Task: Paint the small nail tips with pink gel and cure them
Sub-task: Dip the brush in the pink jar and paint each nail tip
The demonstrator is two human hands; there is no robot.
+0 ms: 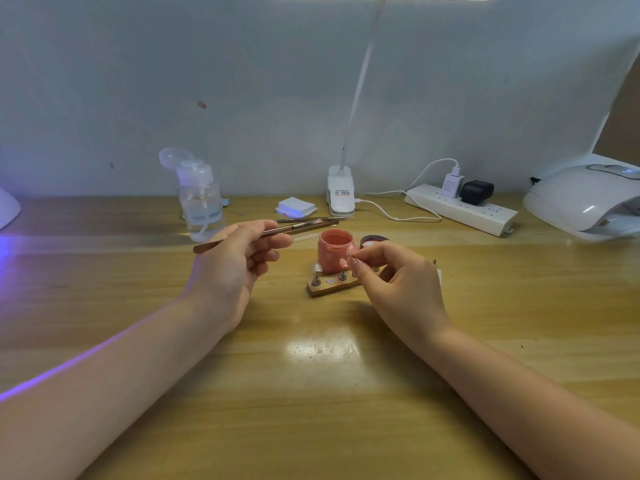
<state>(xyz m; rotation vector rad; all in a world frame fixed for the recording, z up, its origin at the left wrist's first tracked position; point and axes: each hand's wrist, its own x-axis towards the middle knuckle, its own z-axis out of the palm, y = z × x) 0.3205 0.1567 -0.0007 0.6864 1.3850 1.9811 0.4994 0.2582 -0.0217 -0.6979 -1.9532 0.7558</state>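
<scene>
An open jar of pink gel (334, 250) stands mid-table, its dark lid (374, 241) lying just to its right. In front of it sits a wooden holder (330, 288) with small metal pegs; one peg at the left carries a clear nail tip (317, 269). My left hand (235, 261) pinches a thin brown-handled brush (207, 246), bristles pointing right toward the jar. My right hand (398, 282) pinches a small pink-painted nail tip (349, 259) over the holder's right end, which it hides.
A white curing lamp (585, 202) sits at the far right, a power strip (460, 209) beside it. A clear pump bottle (201, 202), white pads (296, 207), a desk-lamp clip base (341, 195) and spare brushes (308, 221) line the back. Another lamp glows violet at the left edge (7, 209).
</scene>
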